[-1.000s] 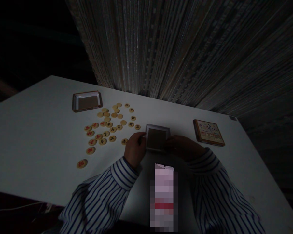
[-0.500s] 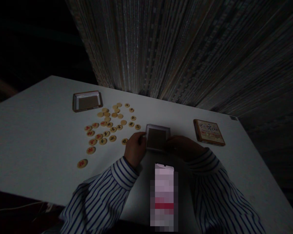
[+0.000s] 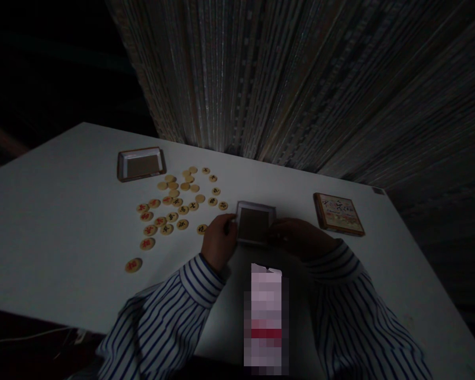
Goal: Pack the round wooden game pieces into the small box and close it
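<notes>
A small open box [image 3: 254, 222] with pale walls and a dark brown floor lies on the table before me. My left hand [image 3: 219, 240] is closed on its left wall, thumb and fingers pinching the edge. At its right side my right hand [image 3: 301, 236] is closed, with curled fingers on the wall near the front corner; shadow hides the fingertips. To the left are spread several round wooden Chinese chess pieces [image 3: 172, 217], some with red characters, some with black, others blank side up. One black-lettered piece [image 3: 201, 229] lies right beside my left hand.
On the white table [image 3: 83, 211], a second open box [image 3: 142, 164] stands at the far left. A box lid or closed box with printed lettering [image 3: 339, 214] lies to the right. A bead-like string curtain [image 3: 237, 79] hangs behind the table's back edge.
My right hand's fingers have shifted very slightly at the box's right side. My left hand, the box and the chess pieces stay where they were.
</notes>
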Demonstrator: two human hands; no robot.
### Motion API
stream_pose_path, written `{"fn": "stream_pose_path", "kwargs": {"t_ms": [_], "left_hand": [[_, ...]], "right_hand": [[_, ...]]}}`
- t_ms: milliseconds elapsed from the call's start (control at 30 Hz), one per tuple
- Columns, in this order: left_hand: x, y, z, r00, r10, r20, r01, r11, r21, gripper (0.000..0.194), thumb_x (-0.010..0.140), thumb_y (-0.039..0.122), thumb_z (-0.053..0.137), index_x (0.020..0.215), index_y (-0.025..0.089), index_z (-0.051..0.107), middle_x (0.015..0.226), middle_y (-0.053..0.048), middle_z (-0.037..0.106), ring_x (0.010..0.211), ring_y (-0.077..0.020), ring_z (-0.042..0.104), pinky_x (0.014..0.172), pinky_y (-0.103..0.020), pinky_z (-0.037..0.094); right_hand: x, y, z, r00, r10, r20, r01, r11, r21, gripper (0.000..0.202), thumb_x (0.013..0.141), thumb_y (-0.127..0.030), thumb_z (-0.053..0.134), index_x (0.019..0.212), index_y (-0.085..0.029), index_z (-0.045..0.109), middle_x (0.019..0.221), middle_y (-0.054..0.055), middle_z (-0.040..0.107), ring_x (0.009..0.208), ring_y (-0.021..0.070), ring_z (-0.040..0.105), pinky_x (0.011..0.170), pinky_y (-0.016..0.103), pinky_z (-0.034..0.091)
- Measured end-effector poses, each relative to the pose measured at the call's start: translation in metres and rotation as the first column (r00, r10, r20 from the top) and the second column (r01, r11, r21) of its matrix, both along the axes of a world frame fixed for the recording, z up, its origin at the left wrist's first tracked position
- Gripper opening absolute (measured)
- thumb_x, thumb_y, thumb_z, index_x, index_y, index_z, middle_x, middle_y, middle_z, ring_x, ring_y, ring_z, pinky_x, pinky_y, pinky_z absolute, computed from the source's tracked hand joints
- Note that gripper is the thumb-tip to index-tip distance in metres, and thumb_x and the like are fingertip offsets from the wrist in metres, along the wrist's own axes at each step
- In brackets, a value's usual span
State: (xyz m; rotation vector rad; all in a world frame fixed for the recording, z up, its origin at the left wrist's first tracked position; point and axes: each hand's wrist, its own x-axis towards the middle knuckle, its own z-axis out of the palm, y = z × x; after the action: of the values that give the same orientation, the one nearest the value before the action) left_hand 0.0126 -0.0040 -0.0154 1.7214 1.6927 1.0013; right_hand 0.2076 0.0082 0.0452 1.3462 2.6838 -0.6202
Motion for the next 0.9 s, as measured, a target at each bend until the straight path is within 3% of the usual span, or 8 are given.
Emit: {"fn": "stream_pose_path", "kwargs": {"t_ms": [167, 333, 467, 900], "left_hand": [[0.0001, 0.0007, -0.0013, 1.0, 0.002, -0.003, -0.002, 1.0, 0.019, 0.026, 0.078, 0.015, 0.047, 0.098, 0.013, 0.063, 0.098, -0.01, 0.067, 0.092, -0.0205, 0.061, 0.084, -0.036, 0.048], [-0.0001, 0.001, -0.0031, 1.0, 0.0, 0.007, 0.0, 0.999, 0.051, 0.025, 0.077, 0.015, 0.047, 0.097, 0.015, 0.063, 0.096, -0.009, 0.067, 0.09, -0.0205, 0.062, 0.083, -0.036, 0.049], [-0.0002, 0.0011, -0.003, 1.0, 0.01, 0.022, -0.011, 0.999, 0.043, 0.025, 0.077, 0.016, 0.048, 0.097, 0.014, 0.063, 0.095, -0.009, 0.068, 0.089, -0.0206, 0.062, 0.082, -0.036, 0.049], [-0.0006, 0.0018, -0.0047, 0.999, 0.012, 0.036, -0.013, 0.999, 0.04, 0.024, 0.076, 0.017, 0.049, 0.096, 0.015, 0.063, 0.094, -0.009, 0.068, 0.087, -0.0204, 0.063, 0.08, -0.037, 0.05]], "right_hand": [[0.0037, -0.0018, 0.0054, 0.997, -0.07, -0.014, 0.071, 0.992, 0.101, 0.022, 0.078, -0.015, 0.049, 0.092, -0.02, 0.065, 0.09, 0.005, 0.064, 0.076, 0.0137, 0.059, 0.064, 0.024, 0.042], [0.0058, -0.0015, 0.0063, 0.975, -0.171, 0.14, 0.15, 0.978, 0.145, 0.02, 0.079, -0.018, 0.047, 0.091, -0.019, 0.064, 0.085, 0.005, 0.067, 0.074, 0.0164, 0.061, 0.059, 0.025, 0.04], [0.0059, -0.0015, 0.0032, 0.97, -0.146, 0.192, 0.12, 0.983, 0.137, 0.022, 0.081, -0.02, 0.044, 0.091, -0.019, 0.064, 0.082, 0.005, 0.069, 0.07, 0.0164, 0.063, 0.055, 0.025, 0.037], [0.0041, -0.0012, 0.0016, 0.982, -0.121, 0.147, 0.106, 0.989, 0.102, 0.019, 0.081, -0.018, 0.045, 0.087, -0.018, 0.063, 0.078, 0.005, 0.069, 0.069, 0.0158, 0.063, 0.055, 0.024, 0.036]]}}
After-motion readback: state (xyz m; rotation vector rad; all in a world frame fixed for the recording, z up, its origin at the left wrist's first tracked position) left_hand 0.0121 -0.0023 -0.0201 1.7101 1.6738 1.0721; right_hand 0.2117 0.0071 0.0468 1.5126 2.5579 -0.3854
